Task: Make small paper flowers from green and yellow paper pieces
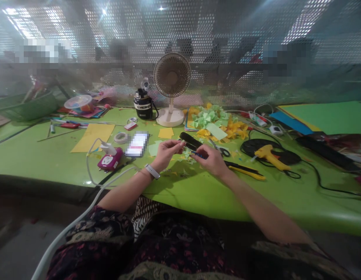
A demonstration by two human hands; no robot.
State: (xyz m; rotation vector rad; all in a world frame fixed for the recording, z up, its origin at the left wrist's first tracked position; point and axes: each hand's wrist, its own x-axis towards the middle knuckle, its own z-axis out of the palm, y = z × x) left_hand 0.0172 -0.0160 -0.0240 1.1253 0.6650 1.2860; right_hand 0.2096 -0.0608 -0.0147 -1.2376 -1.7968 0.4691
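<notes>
My left hand (168, 152), with a pale band on its wrist, pinches a tiny pale piece, too small to name, between thumb and fingertips. Close by on the right, my right hand (212, 160) is closed on a slim blue stick-like tool (199, 154) that points toward the left hand. A long black object (191, 140) lies just behind the fingertips; its kind is unclear. Under and around the hands are small green and yellow paper scraps (186, 154). Scissors (224, 151) with dark handles and a yellow-and-black hand tool (247, 171) lie beside my right hand.
Behind the hands stand a fan (172, 77) and a black bottle (143, 105). Folded paper pieces (215, 118) are heaped at the back. A yellow glue gun (269, 155) lies right; a phone (137, 144) and purple power socket (109, 160) with a cable are left.
</notes>
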